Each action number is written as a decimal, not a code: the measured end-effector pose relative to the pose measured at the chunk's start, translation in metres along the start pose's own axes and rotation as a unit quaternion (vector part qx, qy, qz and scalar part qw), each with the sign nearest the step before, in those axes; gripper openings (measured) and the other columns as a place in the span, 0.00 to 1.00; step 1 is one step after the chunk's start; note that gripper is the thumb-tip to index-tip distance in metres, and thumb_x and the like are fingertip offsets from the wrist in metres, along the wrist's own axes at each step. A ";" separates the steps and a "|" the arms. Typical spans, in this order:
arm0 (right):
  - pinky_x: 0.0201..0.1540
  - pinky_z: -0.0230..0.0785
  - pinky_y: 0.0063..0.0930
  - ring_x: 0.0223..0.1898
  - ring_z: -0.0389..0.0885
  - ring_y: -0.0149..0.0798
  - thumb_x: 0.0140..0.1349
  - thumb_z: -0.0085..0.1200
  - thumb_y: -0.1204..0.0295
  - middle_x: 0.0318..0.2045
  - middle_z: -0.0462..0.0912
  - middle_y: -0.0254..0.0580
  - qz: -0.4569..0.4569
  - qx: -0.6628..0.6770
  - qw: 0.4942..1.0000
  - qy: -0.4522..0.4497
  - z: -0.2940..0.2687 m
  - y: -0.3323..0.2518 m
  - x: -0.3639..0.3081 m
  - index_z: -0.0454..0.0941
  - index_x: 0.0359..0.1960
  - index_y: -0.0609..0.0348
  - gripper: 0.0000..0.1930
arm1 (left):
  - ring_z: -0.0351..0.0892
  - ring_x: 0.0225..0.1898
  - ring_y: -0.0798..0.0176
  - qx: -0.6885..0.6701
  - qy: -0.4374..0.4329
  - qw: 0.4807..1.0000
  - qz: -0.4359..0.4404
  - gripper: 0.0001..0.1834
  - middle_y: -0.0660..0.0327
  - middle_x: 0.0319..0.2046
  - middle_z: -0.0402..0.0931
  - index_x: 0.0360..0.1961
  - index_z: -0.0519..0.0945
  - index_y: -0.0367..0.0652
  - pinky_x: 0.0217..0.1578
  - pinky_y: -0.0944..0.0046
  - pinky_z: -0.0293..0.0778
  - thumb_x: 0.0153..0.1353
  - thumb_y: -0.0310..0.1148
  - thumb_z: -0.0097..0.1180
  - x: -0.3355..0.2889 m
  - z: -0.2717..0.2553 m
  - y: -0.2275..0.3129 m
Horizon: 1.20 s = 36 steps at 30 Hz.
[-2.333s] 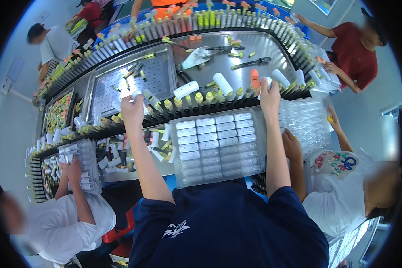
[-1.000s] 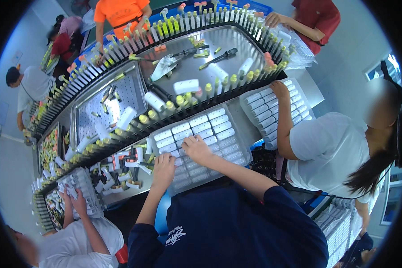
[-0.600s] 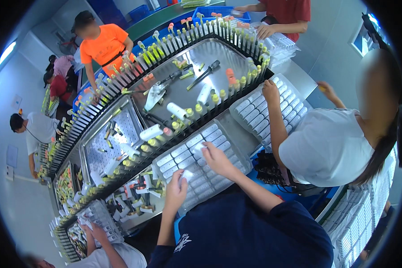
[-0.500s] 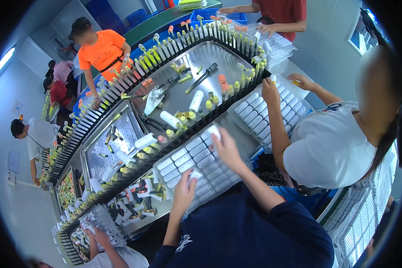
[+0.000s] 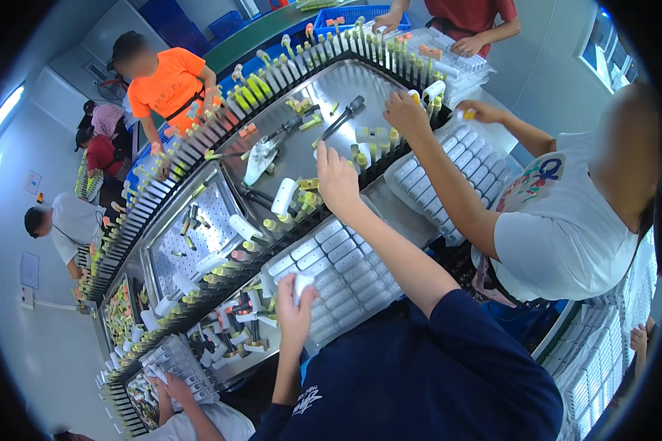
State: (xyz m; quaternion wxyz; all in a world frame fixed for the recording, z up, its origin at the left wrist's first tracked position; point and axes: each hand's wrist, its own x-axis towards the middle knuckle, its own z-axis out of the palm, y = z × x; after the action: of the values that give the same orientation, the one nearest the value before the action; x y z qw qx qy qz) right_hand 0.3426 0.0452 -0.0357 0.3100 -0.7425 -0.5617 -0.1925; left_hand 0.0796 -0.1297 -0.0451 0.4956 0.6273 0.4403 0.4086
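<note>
My left hand (image 5: 294,312) is closed around a crumpled white cloth (image 5: 302,285), above the near-left side of a clear plastic tray (image 5: 318,339). Rows of white oblong casings (image 5: 307,260) fill the tray's far part. My right hand (image 5: 337,178) reaches past the tray to the near rack of upright yellow-tipped pegs. Its fingers are bent around a white casing, mostly hidden behind them, with only a bit of white showing beside the fingertips. Left of that hand, another white casing (image 5: 285,196) leans on the rack.
A metal basin (image 5: 349,77) holding a white glove (image 5: 261,159) and dark tools lies inside the peg rack. At right, a co-worker in white reaches over another casing tray (image 5: 452,158). A person in orange (image 5: 168,92) stands across. Loose parts (image 5: 235,327) lie at left.
My right hand has left the tray's casings and moved out to the rack, over a white casing standing there. My left hand has shifted slightly left, still holding the cloth.
</note>
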 end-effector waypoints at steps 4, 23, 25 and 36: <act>0.52 0.83 0.40 0.55 0.84 0.52 0.62 0.64 0.72 0.58 0.80 0.52 -0.063 0.110 0.992 -0.018 -0.017 -0.018 -0.011 0.70 0.70 0.70 0.33 | 0.86 0.45 0.64 0.018 0.032 0.997 0.061 0.21 0.52 0.50 0.85 0.65 0.75 0.33 0.49 0.63 0.80 0.75 0.27 0.61 0.057 0.009 0.049; 0.60 0.76 0.47 0.56 0.83 0.62 0.70 0.60 0.76 0.55 0.83 0.57 0.100 0.321 0.923 -0.187 -0.122 0.056 -0.182 0.81 0.54 0.64 0.13 | 0.85 0.34 0.69 0.056 -0.002 0.998 0.012 0.19 0.60 0.35 0.86 0.51 0.81 0.30 0.35 0.66 0.77 0.76 0.40 0.63 0.238 0.024 0.027; 0.60 0.76 0.48 0.56 0.83 0.62 0.70 0.60 0.76 0.55 0.83 0.56 0.100 0.314 0.926 -0.184 -0.123 0.057 -0.180 0.81 0.54 0.64 0.13 | 0.87 0.35 0.64 0.195 -0.002 0.980 0.043 0.22 0.56 0.35 0.87 0.52 0.80 0.30 0.37 0.62 0.78 0.73 0.42 0.65 0.238 0.014 0.028; 0.63 0.70 0.49 0.59 0.80 0.48 0.64 0.66 0.72 0.53 0.84 0.39 -0.184 0.171 0.926 -0.281 -0.063 0.063 -0.197 0.84 0.53 0.50 0.16 | 0.89 0.37 0.40 0.571 0.100 0.812 0.066 0.25 0.46 0.38 0.86 0.48 0.75 0.42 0.36 0.41 0.80 0.66 0.53 0.65 0.194 0.002 0.020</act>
State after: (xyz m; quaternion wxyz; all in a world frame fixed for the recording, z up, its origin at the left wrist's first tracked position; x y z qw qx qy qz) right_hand 0.3486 -0.1493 -0.1296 0.2212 -0.5855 -0.7768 0.0694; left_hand 0.1382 0.0531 -0.0109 -0.0270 0.7806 0.5992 0.1758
